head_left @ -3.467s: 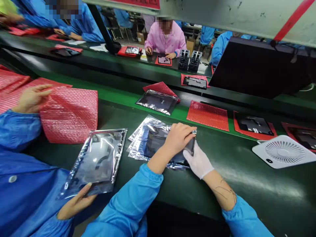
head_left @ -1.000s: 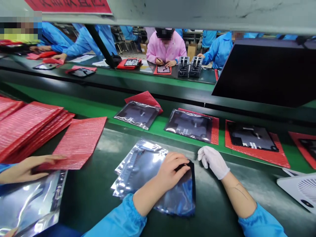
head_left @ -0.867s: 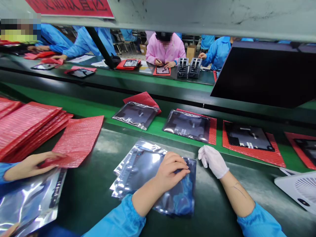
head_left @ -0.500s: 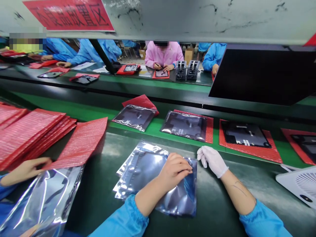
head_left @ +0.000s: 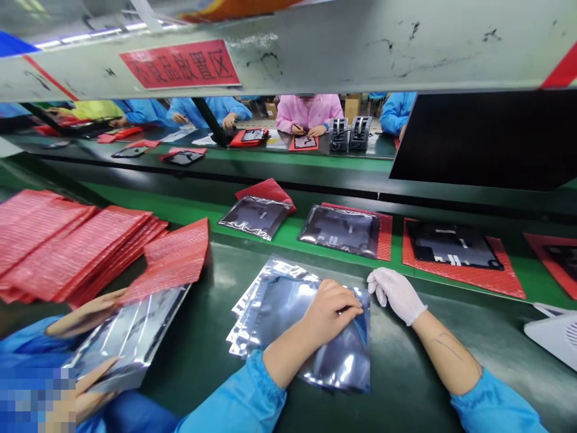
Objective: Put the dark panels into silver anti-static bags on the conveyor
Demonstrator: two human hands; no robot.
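Observation:
A small stack of shiny silver-grey antistatic bags (head_left: 288, 300) lies on the dark green table in front of me. My bare left hand (head_left: 333, 310) rests on the right part of the top bag, its fingers loosely curled together and no bag lifted in them. Just off the stack's upper right corner, my right hand (head_left: 396, 294) in a white glove lies on the tabletop. Its fingers are bent and closed, with nothing visible in them. Beyond the stack, on a green strip, lies a dark flat panel in a clear bag (head_left: 340, 231), over a red bubble-wrap pouch (head_left: 385, 237).
At left a co-worker's hands (head_left: 97, 310) hold a silver bag (head_left: 135, 331) by a red pouch (head_left: 180, 258). Piles of red pouches (head_left: 81, 246) lie behind. More panels (head_left: 455, 243) line the strip. A black screen (head_left: 487, 138) hangs upper right; a white fan-like device (head_left: 554, 334) stands right.
The view has shifted, so most things sit a little further right. The co-worker's silver bag has moved up toward the red pouch. My hands stay where they were.

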